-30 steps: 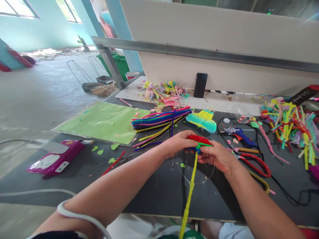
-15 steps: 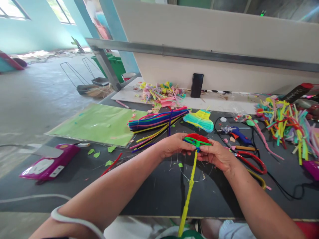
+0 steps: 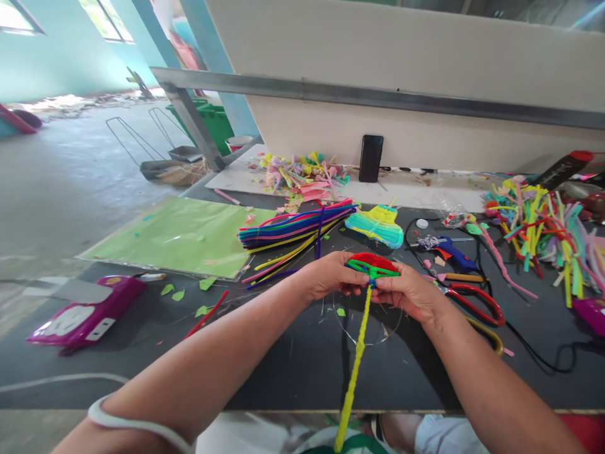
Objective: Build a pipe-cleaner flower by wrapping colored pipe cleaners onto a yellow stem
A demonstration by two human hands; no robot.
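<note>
Both hands grip a red and green pipe-cleaner piece [image 3: 373,263] above the dark table. My left hand [image 3: 333,275] closes on its left side, and my right hand [image 3: 407,291] pinches its right side near a blue knot in the middle. From that knot a yellow twisted pipe-cleaner stem [image 3: 358,359] runs down toward my lap. Some fingertips are hidden beneath the piece. A yellow and turquoise pipe-cleaner shape [image 3: 377,227] lies just beyond my hands, beside a bundle of coloured pipe cleaners [image 3: 295,227].
Right of my hands lie red-handled scissors [image 3: 477,302], a blue glue gun [image 3: 454,252] with a black cord and a heap of pipe-cleaner pieces [image 3: 539,221]. On the left are a green sheet [image 3: 165,236] and a purple power strip [image 3: 89,312]. A phone [image 3: 371,159] stands upright behind.
The view has shifted slightly, so the surroundings sit a little further left and higher. Both hands keep the same hold on the red and green piece.
</note>
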